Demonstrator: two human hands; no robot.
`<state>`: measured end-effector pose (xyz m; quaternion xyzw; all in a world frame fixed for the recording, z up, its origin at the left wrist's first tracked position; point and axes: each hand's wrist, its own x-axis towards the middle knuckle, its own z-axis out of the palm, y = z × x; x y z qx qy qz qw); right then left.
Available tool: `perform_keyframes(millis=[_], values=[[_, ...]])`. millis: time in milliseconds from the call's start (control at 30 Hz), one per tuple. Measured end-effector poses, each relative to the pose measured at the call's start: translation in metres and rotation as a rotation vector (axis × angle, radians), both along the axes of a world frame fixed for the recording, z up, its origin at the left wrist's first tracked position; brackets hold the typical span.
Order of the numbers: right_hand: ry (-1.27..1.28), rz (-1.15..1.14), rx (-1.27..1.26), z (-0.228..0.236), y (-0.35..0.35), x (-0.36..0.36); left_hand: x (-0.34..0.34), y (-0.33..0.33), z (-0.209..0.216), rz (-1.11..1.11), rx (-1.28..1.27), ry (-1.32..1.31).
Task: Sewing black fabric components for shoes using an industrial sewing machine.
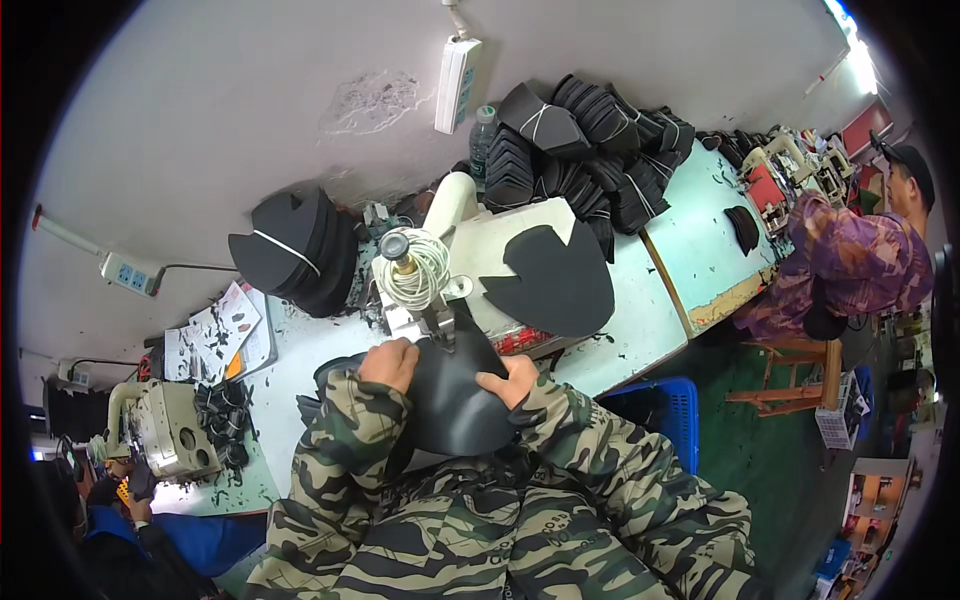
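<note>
A smooth black sheet piece (452,405) bends over the table's near edge, its far end under the metal foot of a cream bench machine (520,215). My left hand (388,364) is closed at the piece's left edge, close to the foot, with its fingers curled. On the opposite edge my right hand (515,381) grips it, thumb on top and the other fingers hidden beneath. A matching flat black piece (555,285) with a notch lies on top of the machine. More dark pieces (335,375) show partly behind my left forearm.
Tied stacks of black pieces (285,250) stand left of the machine; further bundles (600,130) are heaped behind it beside a bottle (482,140). Papers (220,330) lie at left. A blue basket (680,410) sits at right. Co-workers sit at machines on both sides.
</note>
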<state>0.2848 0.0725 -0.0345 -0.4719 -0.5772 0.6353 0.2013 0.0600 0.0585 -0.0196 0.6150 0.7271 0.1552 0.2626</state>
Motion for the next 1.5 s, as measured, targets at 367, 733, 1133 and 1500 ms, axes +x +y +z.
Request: perform_keyframes(millis=[367,733,1133,1500], values=[[0.320,-0.053,-0.735,0.045,-0.036,0.017,-0.030,0.033,-0.023,-0.290,0.073,-0.335],[-0.547,0.031,1.119,0.043,0.030,0.059,-0.103,-0.057,-0.019,-0.151,-0.167,0.625],[-0.003,0.290,0.325,-0.009,-0.023,0.016,-0.101,-0.045,0.034,-0.267,-0.100,0.439],[-0.619,-0.097,1.187,0.003,0.058,0.055,-0.111,-0.059,-0.002,-0.246,-0.042,0.562]])
